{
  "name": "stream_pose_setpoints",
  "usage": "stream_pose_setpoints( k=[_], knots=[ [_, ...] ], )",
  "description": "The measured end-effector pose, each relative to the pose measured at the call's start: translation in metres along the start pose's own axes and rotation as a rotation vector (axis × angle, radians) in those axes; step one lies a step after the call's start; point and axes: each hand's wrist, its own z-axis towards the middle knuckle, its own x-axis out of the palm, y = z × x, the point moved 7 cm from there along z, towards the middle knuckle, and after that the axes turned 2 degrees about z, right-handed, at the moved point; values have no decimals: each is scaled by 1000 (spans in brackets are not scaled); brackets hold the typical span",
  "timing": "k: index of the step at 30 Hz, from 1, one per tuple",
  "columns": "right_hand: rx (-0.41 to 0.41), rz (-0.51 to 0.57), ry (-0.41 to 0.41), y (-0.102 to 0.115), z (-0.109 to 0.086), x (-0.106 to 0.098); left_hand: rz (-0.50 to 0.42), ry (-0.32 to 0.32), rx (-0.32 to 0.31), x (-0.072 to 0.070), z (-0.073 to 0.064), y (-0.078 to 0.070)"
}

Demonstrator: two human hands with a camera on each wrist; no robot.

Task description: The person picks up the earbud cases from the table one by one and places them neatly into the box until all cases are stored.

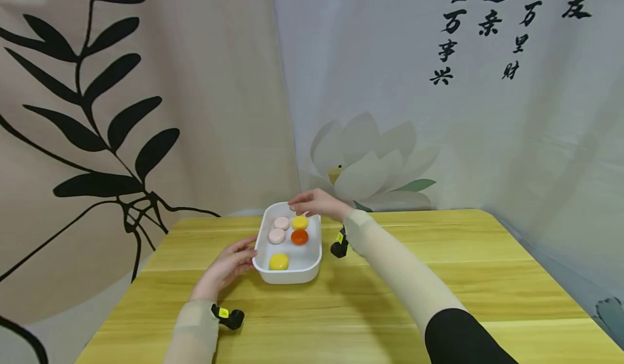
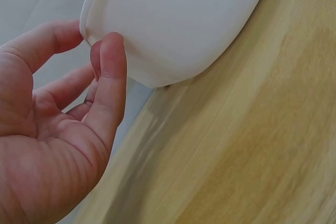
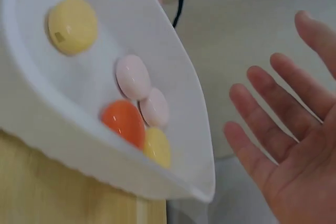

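A white rectangular tray [image 1: 312, 255] with rounded corners sits on the table and holds several round, glossy, domed pieces. Two are pale pink [image 1: 279, 230], two are yellow [image 1: 279, 261], and one is orange-red [image 1: 299, 237]. My left hand [image 1: 231, 266] is at the tray's left wall; in the left wrist view its bent fingers [image 2: 110, 59] pinch the rim. Above the far right corner hovers my right hand [image 1: 322, 204]. The right wrist view shows that hand [image 3: 294, 140] with fingers spread, apart from the tray and holding nothing.
The wooden table [image 1: 414, 299] extends on both sides of the tray. Close behind it hangs a printed curtain [image 1: 234, 109] with plant, lotus and lettering designs. Each wrist wears a small black camera [image 1: 338, 245].
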Motion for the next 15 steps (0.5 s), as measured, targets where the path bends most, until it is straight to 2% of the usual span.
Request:
stream_pose_setpoints(
  k=[6,11,15],
  knots=[
    [-24,76,-91,-8,-14,-30,17,-4,-3,1,-2,-2],
    [-52,143,-121,-16,-28,-51,15,-1,-9,2,-3,-3],
    [-56,121,-153,-22,-40,-66,5,3,-5,4,-3,-4]
  ],
)
